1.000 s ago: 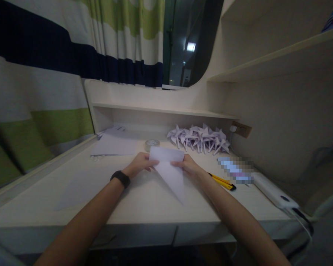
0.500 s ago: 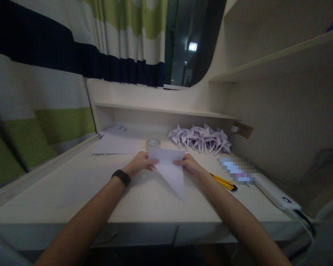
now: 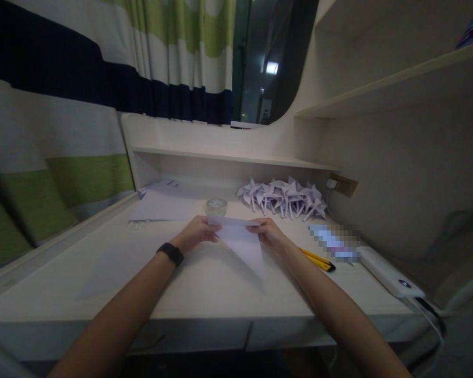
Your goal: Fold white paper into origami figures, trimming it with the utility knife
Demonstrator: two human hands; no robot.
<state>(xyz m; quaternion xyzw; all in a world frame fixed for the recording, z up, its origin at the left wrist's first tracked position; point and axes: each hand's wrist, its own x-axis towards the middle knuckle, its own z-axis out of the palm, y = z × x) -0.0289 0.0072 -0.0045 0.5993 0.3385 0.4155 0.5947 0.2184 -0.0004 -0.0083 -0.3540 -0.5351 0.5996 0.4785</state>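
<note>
Between my two hands is a folded sheet of white paper [image 3: 240, 242], held just over the desk. Its far end is a straight folded strip, and the near part tapers to a blurred point toward me. My left hand [image 3: 199, 233], with a dark band on the wrist, pinches the left end of the strip. On the opposite end, my right hand [image 3: 268, 232] grips with thumb and fingers. Just beyond the paper lies a roll of clear tape [image 3: 216, 206], its near edge partly covered by the strip.
Several white paper pinwheels [image 3: 286, 197] lie bunched at the back right. A stack of paper [image 3: 163, 202] is at the back left, and a loose sheet [image 3: 114, 268] lies near my left forearm. To the right are a yellow cutter knife [image 3: 317, 260], a blurred-out phone [image 3: 335, 242] and a white power strip [image 3: 390, 273].
The far strip of the paper has tilted and looks narrower. The paper's near point has swung slightly toward me and is blurred. Both hands keep their hold.
</note>
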